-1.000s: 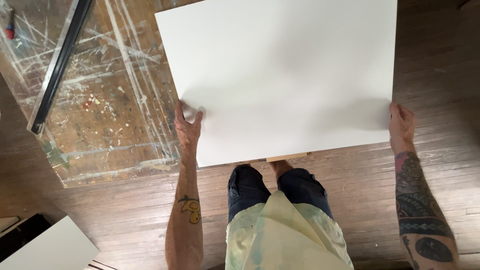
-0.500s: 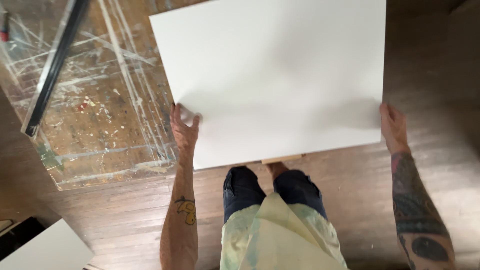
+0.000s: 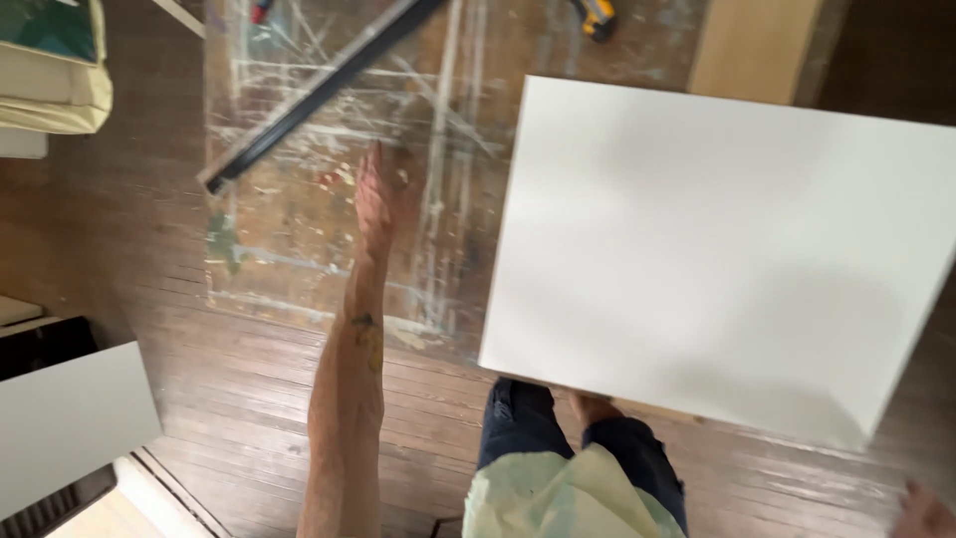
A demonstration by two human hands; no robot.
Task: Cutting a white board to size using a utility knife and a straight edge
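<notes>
Standing on a worn wooden floor (image 3: 229, 399), a person looks down at a large blank white panel (image 3: 717, 249) that fills the right of the view, its near edge just above their dark trousers (image 3: 518, 428) and what looks like a foot beneath it. The left hand (image 3: 376, 199) is stretched out flat, fingers straight and together, holding nothing, well apart from the panel and hanging over a paint-spattered sheet (image 3: 299, 249) on the floor. Only a sliver of the right hand (image 3: 926, 513) shows at the bottom corner, near the panel's lower corner but apparently not touching it; whether it is open or closed cannot be told. What bears the panel's weight is hidden.

A long black bar (image 3: 319, 85) lies aslant across the sheet, a yellow tool (image 3: 597, 15) sits at its far edge, and a second white board (image 3: 70, 418) rests at lower left.

A panel this broad would likely handle best gripped by opposite edges, its clean face kept off the spattered sheet and clear of the bar
</notes>
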